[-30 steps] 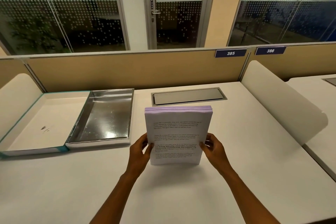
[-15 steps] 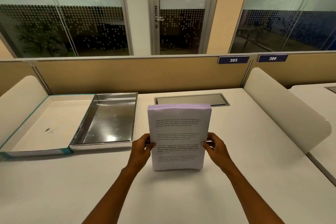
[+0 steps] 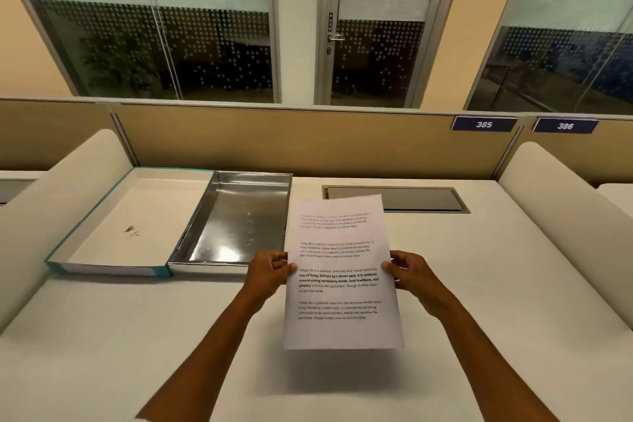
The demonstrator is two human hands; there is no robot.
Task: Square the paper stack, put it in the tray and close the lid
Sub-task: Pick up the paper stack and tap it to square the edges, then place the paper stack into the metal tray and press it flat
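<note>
I hold a stack of white printed paper (image 3: 339,325) upright above the white desk, its printed face toward me and its lower edge lifted off the surface with a shadow below. My left hand (image 3: 269,272) grips its left edge and my right hand (image 3: 409,272) grips its right edge. To the left lies the open box: a shiny silver tray (image 3: 239,226) and, joined to its left side, the flat-open lid (image 3: 133,223) with a white inside and teal edges. The stack's thickness is hidden from this angle.
A tan partition (image 3: 308,140) with labels 385 and 386 closes the back of the desk. White curved dividers (image 3: 561,216) flank both sides. A grey cable hatch (image 3: 404,199) sits flush in the desk behind the paper. Glass doors stand beyond.
The stack has risen off the desk and toward me; its bottom edge no longer rests on the surface and its top edge is no longer seen. The camera tilted up.
</note>
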